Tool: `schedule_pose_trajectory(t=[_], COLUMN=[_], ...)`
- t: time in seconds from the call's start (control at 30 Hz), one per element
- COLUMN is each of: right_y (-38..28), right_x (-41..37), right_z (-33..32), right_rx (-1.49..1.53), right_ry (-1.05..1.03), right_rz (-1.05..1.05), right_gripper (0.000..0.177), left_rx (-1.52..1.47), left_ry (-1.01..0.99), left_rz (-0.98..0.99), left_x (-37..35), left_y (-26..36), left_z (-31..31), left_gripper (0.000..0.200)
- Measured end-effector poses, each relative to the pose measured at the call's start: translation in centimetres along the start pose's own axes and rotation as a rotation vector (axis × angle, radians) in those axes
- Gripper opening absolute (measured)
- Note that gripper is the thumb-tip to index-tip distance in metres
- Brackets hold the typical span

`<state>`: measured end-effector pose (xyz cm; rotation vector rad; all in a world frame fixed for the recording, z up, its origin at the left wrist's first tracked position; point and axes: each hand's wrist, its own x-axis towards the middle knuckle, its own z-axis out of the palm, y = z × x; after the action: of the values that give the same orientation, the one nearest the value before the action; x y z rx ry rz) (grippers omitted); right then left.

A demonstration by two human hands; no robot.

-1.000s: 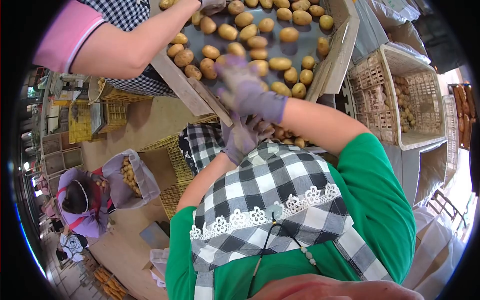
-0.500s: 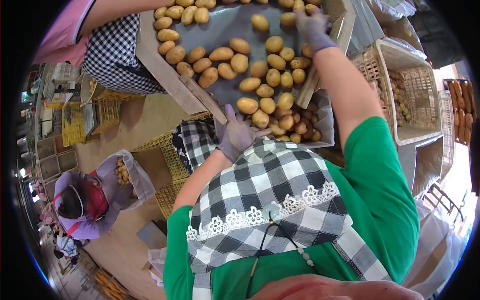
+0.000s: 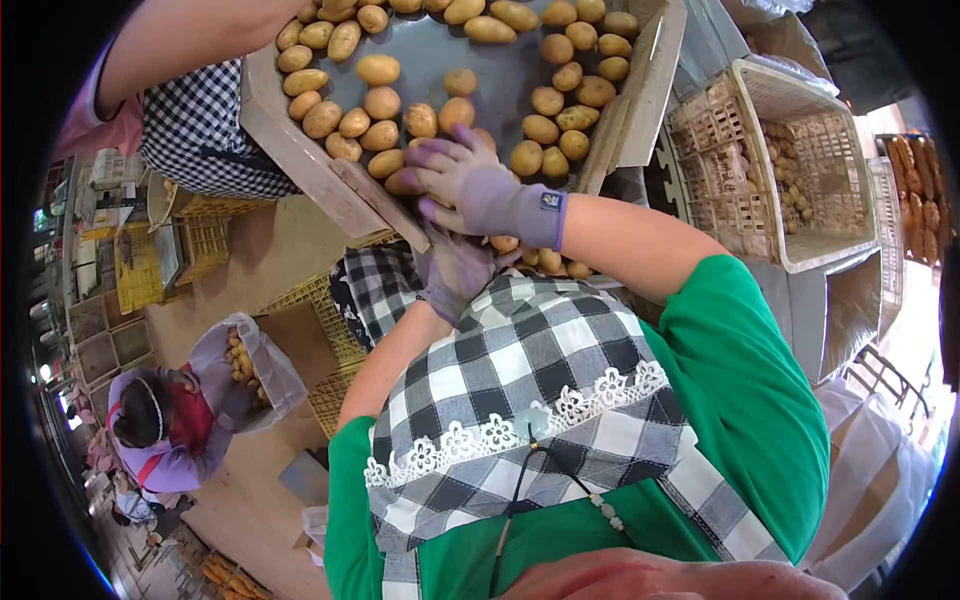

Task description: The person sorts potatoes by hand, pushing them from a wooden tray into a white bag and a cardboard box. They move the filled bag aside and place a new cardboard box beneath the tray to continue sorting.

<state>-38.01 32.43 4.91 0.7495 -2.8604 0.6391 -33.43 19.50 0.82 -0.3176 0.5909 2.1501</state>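
Note:
My right hand [image 3: 475, 190], in a grey-and-purple glove, reaches across the lower end of a grey sorting table [image 3: 420, 60]. Its fingers are spread toward the left, over and against a few potatoes [image 3: 405, 180]. Below it, my left hand [image 3: 455, 270], gloved too, rests at the end of the wooden side board [image 3: 375, 200]; its stretched fingers are partly hidden behind my right hand. More potatoes [image 3: 575, 118] lie on the table's right side, and others [image 3: 550, 260] show below the chute's mouth, largely covered by my right hand and wrist.
At the upper left, another person's arm [image 3: 200, 40] extends over the table. A plastic crate [image 3: 810, 170] holding potatoes stands to the right. On the left, a co-worker [image 3: 165, 415] bends over a lined container [image 3: 270, 370] of potatoes, near yellow crates [image 3: 335, 350].
My right hand has swept from the table's upper right down to the lower left, above my left hand. Potatoes on the table have shifted. The view has moved slightly.

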Motion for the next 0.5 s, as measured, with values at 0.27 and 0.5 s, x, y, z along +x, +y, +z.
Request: schedule_pose_trajectory(t=[0.27,0.5], right_y=[3.3,9.4], right_x=[-3.0,-1.7], right_z=[-2.7,-6.1], right_rx=[0.152,-0.351], right_ry=[-0.049,-0.52], right_rz=[-0.018,0.48], right_gripper=[0.048,0.028], left_rx=[-0.394,-0.128], left_ry=[-0.024,0.099], left_rz=[-0.096,-0.102], left_x=[0.2,0.2], left_y=[-0.2,0.1], left_z=[-2.0,-0.4], left_gripper=[0.096,0.106])
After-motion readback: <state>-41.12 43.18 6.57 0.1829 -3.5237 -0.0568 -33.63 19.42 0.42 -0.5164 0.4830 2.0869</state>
